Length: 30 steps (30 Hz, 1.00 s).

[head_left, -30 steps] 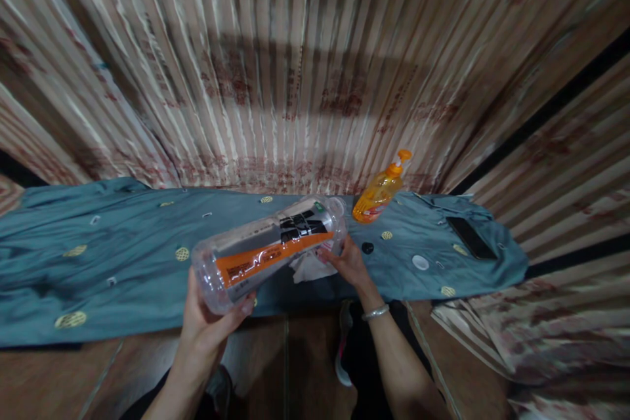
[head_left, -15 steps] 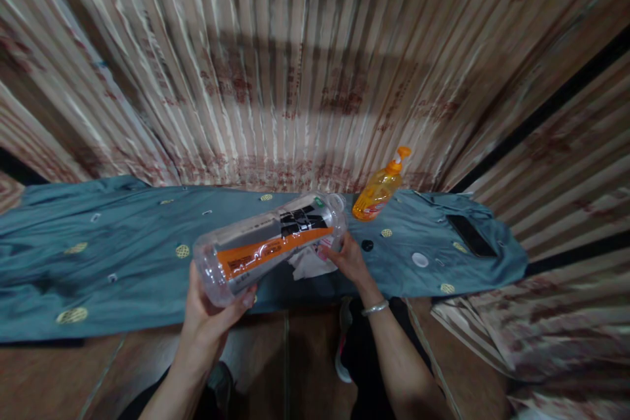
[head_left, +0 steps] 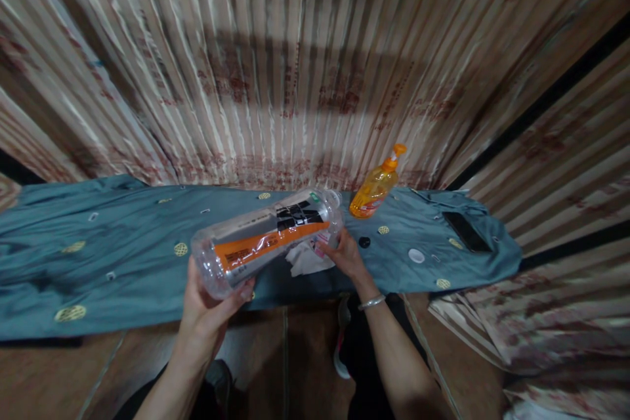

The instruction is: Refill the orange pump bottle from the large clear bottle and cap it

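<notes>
A large clear plastic bottle with a silver, orange and black label lies tilted across my hands above the cloth-covered surface, its neck end up to the right. My left hand is wrapped around its base, with the thumb along the lower side. At the shoulder end, my right hand grips the bottle, and its far fingers are hidden. Just under the bottle, by my right thumb, is a crumpled white tissue-like piece with pink print near it. I cannot tell whether that piece is held or lies on the cloth.
An orange pump bottle stands right of the bottle's neck. A black cap, a white disc and a dark phone lie on the teal patterned cloth. A striped curtain hangs behind.
The view has shifted slightly. Both hands keep their hold on the plastic bottle, and its pose is almost the same.
</notes>
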### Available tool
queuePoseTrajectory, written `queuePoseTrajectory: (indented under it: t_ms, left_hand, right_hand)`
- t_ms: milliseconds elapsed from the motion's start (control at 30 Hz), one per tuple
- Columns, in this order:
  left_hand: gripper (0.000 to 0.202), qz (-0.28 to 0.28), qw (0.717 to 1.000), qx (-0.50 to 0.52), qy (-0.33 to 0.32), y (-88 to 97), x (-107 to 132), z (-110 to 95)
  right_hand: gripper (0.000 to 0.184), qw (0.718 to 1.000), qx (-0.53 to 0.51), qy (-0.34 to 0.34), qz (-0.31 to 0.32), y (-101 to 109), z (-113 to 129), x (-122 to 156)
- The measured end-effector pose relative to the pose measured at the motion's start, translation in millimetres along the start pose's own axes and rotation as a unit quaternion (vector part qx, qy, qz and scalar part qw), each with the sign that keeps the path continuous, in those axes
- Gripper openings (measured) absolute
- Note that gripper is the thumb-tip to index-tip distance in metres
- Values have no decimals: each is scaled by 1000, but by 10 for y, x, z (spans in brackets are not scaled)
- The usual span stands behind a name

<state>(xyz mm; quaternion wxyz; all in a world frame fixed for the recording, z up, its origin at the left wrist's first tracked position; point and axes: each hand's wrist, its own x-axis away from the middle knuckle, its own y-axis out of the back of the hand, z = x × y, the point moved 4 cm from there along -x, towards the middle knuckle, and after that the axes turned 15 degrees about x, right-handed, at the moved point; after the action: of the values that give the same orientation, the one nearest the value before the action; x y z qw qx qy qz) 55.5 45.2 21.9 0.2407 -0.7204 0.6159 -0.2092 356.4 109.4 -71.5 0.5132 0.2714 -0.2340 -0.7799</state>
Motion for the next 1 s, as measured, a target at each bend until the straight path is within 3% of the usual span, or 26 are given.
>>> queuePoseTrajectory:
  t_ms: [233,467,767,1000]
  left_hand:
    - [65,3,1000,10,5,-4,-3,0]
    - [77,36,999,-4,16,33,-73,-34]
    - [88,6,1000,25,5,-34,-18,-22]
    - [85,29,999,12,16,-24,-60,-21]
  right_hand:
    - [48,1000,-9,1,9,9,8,-14]
    - [44,1000,-4,-1,5,10,25,-21]
    - [48,1000,-5,0,0,-2,13,-29]
    - [47,1000,-7,-6,0,16,32,-26]
